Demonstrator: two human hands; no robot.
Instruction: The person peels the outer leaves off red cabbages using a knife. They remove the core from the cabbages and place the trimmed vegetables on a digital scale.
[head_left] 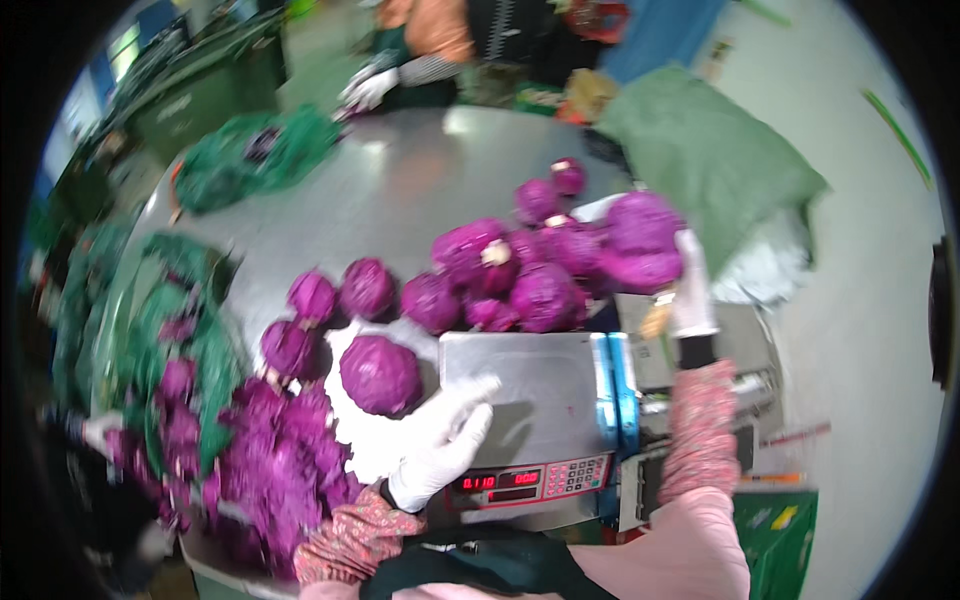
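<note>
Cabbage everywhere on this steel desk [400,190]. A big red cabbage [642,240] is held up by the right hand [692,285] at the right of the frame, just above the far right corner of the scale [530,385]; the gloved fingers are wrapped round its side and underside, so that hand is closed on it. The left hand [440,440], also in a white glove, is laid flat at the lower left edge of the scale pan with the fingers spread wide and nothing held in them.

Another cabbage head [379,374] is seen just left of the scale, close to the left hand. A heap of more heads [520,270] is piled behind the scale, and a mound of loose purple leaves [280,460] is spread at lower left, beside green net sacks [150,320]. At the top of the frame another person's gloved hand [368,88] is rested on the desk's far edge.

As a guess, a head like that would be dense and fairly heavy, firm rather than squashy, with waxy outer leaves that could slip or peel off. It's probably best cupped from underneath with the palm, not pinched by a loose leaf or the stub.
</note>
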